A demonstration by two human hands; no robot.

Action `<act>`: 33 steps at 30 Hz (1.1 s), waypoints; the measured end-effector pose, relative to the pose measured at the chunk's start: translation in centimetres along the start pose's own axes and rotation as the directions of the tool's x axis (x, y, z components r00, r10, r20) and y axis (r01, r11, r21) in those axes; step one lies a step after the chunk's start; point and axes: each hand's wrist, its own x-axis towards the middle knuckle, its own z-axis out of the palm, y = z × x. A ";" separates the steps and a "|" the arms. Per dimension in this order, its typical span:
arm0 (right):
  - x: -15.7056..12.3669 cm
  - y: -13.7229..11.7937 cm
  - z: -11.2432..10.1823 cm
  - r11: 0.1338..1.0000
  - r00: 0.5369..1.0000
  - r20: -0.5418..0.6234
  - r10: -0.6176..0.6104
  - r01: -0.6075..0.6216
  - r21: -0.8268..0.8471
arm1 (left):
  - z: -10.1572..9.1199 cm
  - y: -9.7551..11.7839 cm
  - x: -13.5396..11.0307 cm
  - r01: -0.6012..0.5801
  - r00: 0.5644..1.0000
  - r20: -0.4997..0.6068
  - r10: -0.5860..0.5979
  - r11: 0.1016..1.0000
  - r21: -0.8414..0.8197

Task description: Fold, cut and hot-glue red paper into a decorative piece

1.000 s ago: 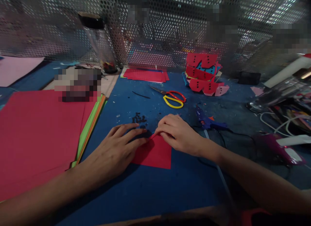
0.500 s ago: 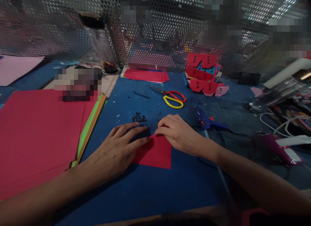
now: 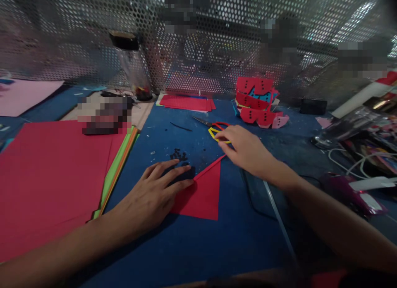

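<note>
Counter: blue and flat, flecked with small scraps; the counter (image 3: 173,255) carries everything near the hands.
Red paper: a small smooth sheet (image 3: 203,201) at centre front, with a narrow raised strip slanting along its far edge.
Left hand: palm down (image 3: 155,193), fingers spread wide, tips resting at the sheet's left part and covering some of it.
Right hand: over the scissors' handles (image 3: 248,149), fingers curled; whether they grip cannot be told.
Scissors: dark pointed metal blades (image 3: 202,121), red and yellow loops partly hidden by that hand.
Black dots: tiny flat pieces (image 3: 178,154), loosely heaped just beyond the left fingertips.
Left side: large red sheets (image 3: 56,176) over green and orange ones.
Behind: clear cylindrical jar (image 3: 132,69), dark-topped, before a perforated metal screen (image 3: 214,44).
Far right: notched red cutouts (image 3: 254,102) bearing black dots, piled unevenly.
Near right arm: translucent rod (image 3: 279,215), slanting.
</note>
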 end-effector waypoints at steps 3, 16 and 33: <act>2.5 1.3 0.0 0.950 0.985 0.127 0.114 -0.071 -0.305 | 0.1 -0.1 -0.1 0.003 1.000 0.001 -0.003 1.000 0.013; 7.6 3.3 2.6 0.889 0.882 0.335 0.331 -0.173 -0.424 | 0.1 0.1 0.0 0.008 1.000 -0.013 -0.008 1.000 -0.011; 0.4 -1.1 -2.2 0.621 0.957 0.110 0.270 -0.260 0.739 | 0.2 0.1 -0.1 0.017 1.000 0.008 -0.017 1.000 -0.012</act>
